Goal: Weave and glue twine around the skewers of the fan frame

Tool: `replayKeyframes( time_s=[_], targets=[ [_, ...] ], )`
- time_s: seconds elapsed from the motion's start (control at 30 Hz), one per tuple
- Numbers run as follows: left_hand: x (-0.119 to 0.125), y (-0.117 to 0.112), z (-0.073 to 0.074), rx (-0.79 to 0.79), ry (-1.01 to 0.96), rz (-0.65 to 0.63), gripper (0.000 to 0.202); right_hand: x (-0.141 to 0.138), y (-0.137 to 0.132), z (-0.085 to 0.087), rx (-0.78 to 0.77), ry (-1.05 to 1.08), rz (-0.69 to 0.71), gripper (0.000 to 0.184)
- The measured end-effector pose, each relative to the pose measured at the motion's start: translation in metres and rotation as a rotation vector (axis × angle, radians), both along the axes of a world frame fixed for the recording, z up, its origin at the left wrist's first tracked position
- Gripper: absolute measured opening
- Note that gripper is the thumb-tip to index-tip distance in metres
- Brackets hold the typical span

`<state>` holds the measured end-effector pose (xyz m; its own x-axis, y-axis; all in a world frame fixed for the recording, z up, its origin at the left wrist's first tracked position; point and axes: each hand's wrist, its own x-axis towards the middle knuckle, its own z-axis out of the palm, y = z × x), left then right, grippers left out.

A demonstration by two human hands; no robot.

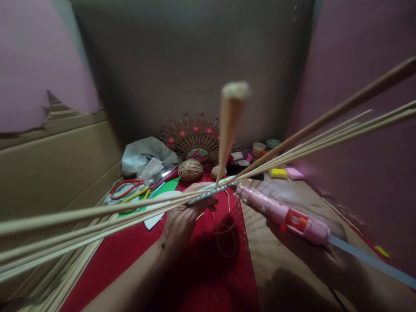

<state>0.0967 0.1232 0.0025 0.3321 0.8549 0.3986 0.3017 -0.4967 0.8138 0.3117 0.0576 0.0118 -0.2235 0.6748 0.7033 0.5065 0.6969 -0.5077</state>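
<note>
My left hand [191,206] is closed around a small light-blue piece [211,190] from which thin wooden sticks [130,212] fan out to the left and right. One thicker stick [229,125] rises from it toward the camera. In my right hand [282,234] is a pink hot glue gun [286,214] with a clear glue stick [370,260] out of its back end. The gun's nozzle is close to the right end of the light-blue piece; whether it touches cannot be told. My right fingers are mostly hidden beneath the gun.
At the back stands a fan-shaped stick piece [195,134] with pink flowers. Twine balls [190,170], red-handled scissors [125,189] and a plastic bag [146,154] lie before it. Yellow [278,173] and pink blocks [294,173] are at right. Cardboard [58,169] borders the left.
</note>
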Motion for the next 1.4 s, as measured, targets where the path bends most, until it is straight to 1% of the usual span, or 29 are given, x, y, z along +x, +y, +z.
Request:
replayKeyframes(
  time_s=[0.1, 0.27, 0.37, 0.5, 0.6, 0.73, 0.9, 1.0, 1.07, 1.13, 1.27, 1.4],
  targets=[
    [0.001, -0.001, 0.002, 0.009, 0.027, -0.034, 0.027, 0.000, 0.001, -0.004, 0.037, -0.016, -0.060, 0.028],
    [0.000, -0.002, 0.002, 0.121, 0.103, 0.008, 0.031, 0.002, -0.002, -0.008, 0.049, -0.018, -0.087, 0.030],
    [-0.002, -0.001, 0.000, 0.164, 0.134, 0.007, 0.031, 0.002, -0.006, -0.007, 0.039, -0.014, -0.093, 0.032],
    [-0.004, 0.001, -0.003, 0.245, 0.154, -0.035, 0.031, 0.002, -0.008, -0.002, -0.037, -0.035, -0.050, 0.033],
    [-0.004, 0.002, -0.004, 0.272, 0.140, -0.031, 0.029, 0.002, -0.006, 0.001, -0.099, -0.035, -0.002, 0.034],
    [-0.004, 0.002, -0.004, 0.199, 0.095, -0.001, 0.030, 0.001, -0.002, 0.001, -0.102, -0.015, 0.002, 0.034],
    [-0.004, 0.002, -0.006, 0.127, 0.074, 0.012, 0.026, -0.005, -0.003, 0.002, -0.038, 0.050, -0.006, 0.028],
    [-0.005, 0.004, -0.010, 0.059, 0.018, 0.050, 0.024, -0.008, -0.007, -0.002, -0.012, 0.075, -0.037, 0.023],
    [-0.005, 0.006, -0.012, -0.017, -0.024, 0.061, 0.024, -0.008, -0.011, -0.008, -0.003, 0.071, -0.043, 0.021],
    [-0.004, 0.007, -0.014, -0.072, -0.072, 0.050, 0.025, -0.007, -0.013, -0.013, 0.002, 0.062, -0.046, 0.023],
    [-0.003, 0.007, -0.018, -0.093, -0.115, 0.056, 0.019, -0.003, -0.017, -0.020, 0.008, 0.047, -0.060, 0.027],
    [-0.008, 0.010, -0.027, -0.097, -0.127, -0.024, 0.021, -0.003, -0.019, -0.020, 0.002, 0.039, -0.072, 0.025]
  ],
)
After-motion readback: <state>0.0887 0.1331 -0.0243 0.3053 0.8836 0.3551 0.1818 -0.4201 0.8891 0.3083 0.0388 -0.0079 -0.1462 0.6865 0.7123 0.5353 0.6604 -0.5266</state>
